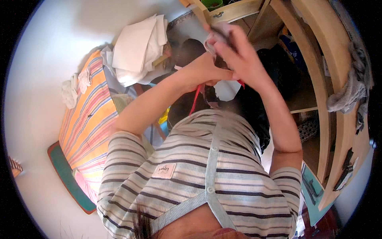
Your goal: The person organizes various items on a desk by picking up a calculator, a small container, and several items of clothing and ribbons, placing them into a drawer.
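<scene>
Both my hands are raised close together in front of my chest, at the top middle of the head view. My left hand [206, 68] is bent in from the left, with its fingers closed around something mostly hidden. Just above and right of it, my right hand [241, 49] is blurred by motion. Its fingers curl around a small dark and pale pinkish item [220, 33], too smeared to name. A thin red cord [195, 100] hangs down below the left hand. Another bit of red shows below the right hand.
On the left stands a surface draped with an orange striped cloth [85, 119], with pale socks [70, 91] on it. White folded sheets [133, 46] are stacked beyond. To the right curves a wooden shelf frame [324, 79] with grey cloth [348, 93] over it. A green pot [211, 4] sits at the far edge.
</scene>
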`<state>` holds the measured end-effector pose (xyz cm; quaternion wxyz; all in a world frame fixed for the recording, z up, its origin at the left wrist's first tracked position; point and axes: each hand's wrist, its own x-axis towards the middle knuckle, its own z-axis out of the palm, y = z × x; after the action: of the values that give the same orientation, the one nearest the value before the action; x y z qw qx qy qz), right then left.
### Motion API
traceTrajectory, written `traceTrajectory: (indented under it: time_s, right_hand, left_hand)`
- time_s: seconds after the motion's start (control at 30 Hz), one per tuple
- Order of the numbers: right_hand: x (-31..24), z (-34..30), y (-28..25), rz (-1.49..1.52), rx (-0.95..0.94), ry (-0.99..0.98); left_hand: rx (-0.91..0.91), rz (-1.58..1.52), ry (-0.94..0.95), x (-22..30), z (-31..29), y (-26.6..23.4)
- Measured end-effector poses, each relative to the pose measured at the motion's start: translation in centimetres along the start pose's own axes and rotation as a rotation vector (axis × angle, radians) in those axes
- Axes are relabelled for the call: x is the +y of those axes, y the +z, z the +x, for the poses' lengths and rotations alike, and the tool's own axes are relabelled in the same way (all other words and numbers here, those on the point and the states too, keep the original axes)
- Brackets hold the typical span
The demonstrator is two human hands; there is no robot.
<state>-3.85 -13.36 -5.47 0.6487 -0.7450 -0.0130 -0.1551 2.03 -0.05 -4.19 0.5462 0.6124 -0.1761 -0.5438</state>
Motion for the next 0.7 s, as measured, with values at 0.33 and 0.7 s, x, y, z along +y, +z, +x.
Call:
traceTrajectory:
  time_s: [0.33,0.7]
  right_hand:
    - [-1.0,0.3,-1.2,-0.817,-0.348,-0.409]
    - [-0.1,0.7,-3.1,-0.838,-0.538,-0.090]
  left_hand:
    - [-0.127,-0.313,-0.113,-2.9,1.0,-2.4]
    - [0.029,0.167,-0.013,-0.9,0.0,-3.8]
